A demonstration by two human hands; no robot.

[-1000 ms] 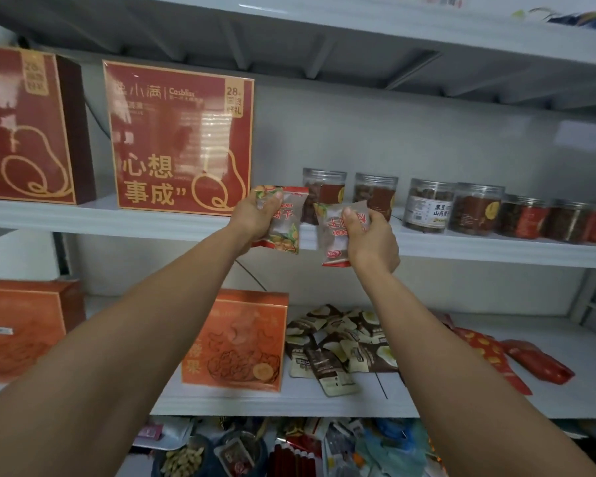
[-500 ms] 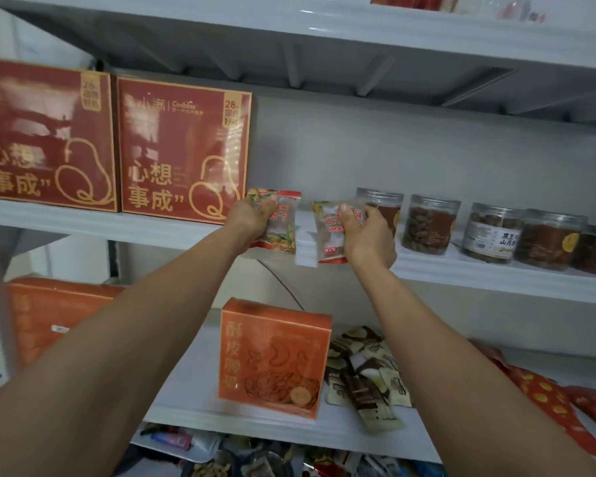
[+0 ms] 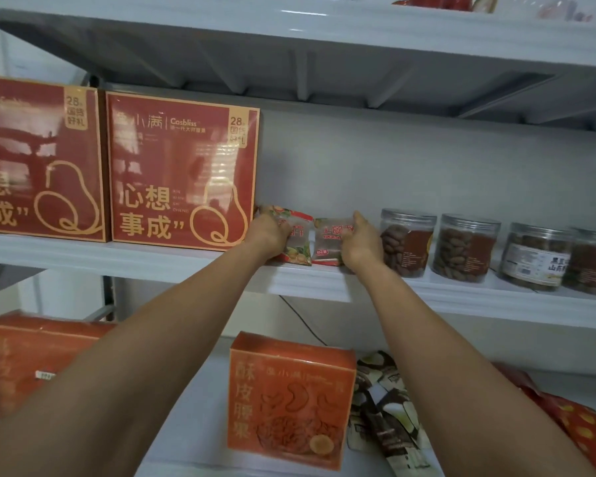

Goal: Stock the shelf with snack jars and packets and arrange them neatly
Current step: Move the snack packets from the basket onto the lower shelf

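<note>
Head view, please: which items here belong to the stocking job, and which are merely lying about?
Job: left hand gripping fruit-print packet, right hand gripping clear packet, middle shelf, snack jars.
Lying about: red gift boxes, orange box, brown sachets, red bags below.

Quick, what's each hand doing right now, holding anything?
Left hand: grips a snack packet, standing on the shelf.
Right hand: grips a second packet beside it.

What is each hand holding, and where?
Left hand grips a clear snack packet with fruit print by its left edge; right hand grips a clear red-labelled snack packet by its right edge.
</note>
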